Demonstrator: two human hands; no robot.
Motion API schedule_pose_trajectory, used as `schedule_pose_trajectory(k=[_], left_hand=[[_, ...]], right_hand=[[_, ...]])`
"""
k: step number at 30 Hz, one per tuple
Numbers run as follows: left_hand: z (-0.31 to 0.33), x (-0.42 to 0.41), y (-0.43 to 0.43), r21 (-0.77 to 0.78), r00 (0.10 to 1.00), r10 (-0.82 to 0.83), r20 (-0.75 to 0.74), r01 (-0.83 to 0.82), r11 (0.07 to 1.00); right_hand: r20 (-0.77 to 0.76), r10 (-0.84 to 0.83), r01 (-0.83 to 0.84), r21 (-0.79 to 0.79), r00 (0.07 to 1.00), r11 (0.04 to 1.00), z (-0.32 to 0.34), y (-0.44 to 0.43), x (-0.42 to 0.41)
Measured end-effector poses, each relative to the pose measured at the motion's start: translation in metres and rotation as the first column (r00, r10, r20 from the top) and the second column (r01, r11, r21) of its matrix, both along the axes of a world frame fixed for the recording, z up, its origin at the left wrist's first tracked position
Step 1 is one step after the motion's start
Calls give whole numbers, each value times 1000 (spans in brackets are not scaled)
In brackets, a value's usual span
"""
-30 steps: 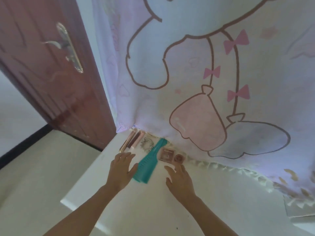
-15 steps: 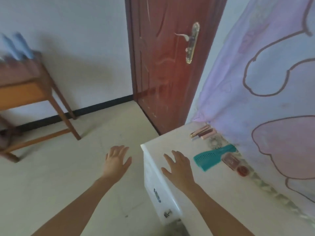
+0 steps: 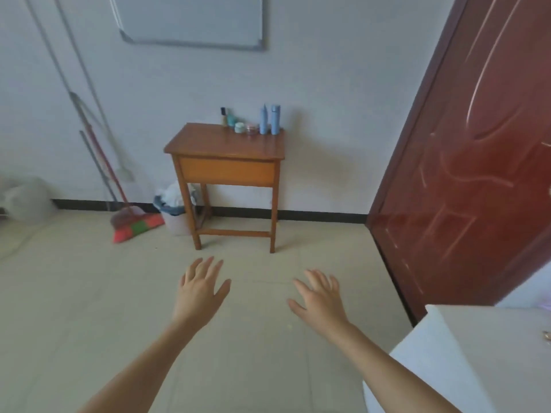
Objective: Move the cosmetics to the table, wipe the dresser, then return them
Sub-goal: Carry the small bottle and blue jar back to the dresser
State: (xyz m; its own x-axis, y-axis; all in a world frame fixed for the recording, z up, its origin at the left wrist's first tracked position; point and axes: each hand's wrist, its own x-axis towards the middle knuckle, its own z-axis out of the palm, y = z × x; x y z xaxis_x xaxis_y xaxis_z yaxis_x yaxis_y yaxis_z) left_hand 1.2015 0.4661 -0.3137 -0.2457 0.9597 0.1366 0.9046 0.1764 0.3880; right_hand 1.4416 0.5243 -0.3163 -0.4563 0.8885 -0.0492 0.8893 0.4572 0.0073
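A small wooden table [image 3: 208, 146] stands against the far wall. Along its back edge stand several cosmetics: two tall blue bottles [image 3: 269, 119], a small pink jar [image 3: 252, 129], a white jar [image 3: 239, 127] and two small dark bottles [image 3: 227, 117]. The white dresser [image 3: 465, 362] fills the lower right corner; only a tip of a pinkish item [image 3: 547, 335] shows at its right edge. My left hand [image 3: 200, 289] and my right hand [image 3: 319, 296] hover over the floor, fingers spread, holding nothing.
A dark red door [image 3: 465, 162] stands open on the right. A broom [image 3: 135, 225] and long handles lean on the wall left of the table, beside a waste bin [image 3: 176, 216]. A whiteboard [image 3: 190, 19] hangs above. Beige tiled floor lies between me and the table.
My view has swung left from the dresser top with the comb and cosmetics to the wooden table. Both hands left the dresser and now hang over the floor.
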Motion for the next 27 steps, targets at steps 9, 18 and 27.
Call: schedule_pose_trajectory(k=[9,18,27], left_hand=[[19,-91,-35,104,976,216,25,-218,970],[39,-130,2,149,975,217,-53,-208,967],[61,-171,153,166,969,226,-98,-208,964]], right_hand=[[-135,296,-296,17,946,955,29,12,-107],[-189,358,-346,97,914,933,37,82,-159],[-230,378,-326,233,897,916,58,226,-189]])
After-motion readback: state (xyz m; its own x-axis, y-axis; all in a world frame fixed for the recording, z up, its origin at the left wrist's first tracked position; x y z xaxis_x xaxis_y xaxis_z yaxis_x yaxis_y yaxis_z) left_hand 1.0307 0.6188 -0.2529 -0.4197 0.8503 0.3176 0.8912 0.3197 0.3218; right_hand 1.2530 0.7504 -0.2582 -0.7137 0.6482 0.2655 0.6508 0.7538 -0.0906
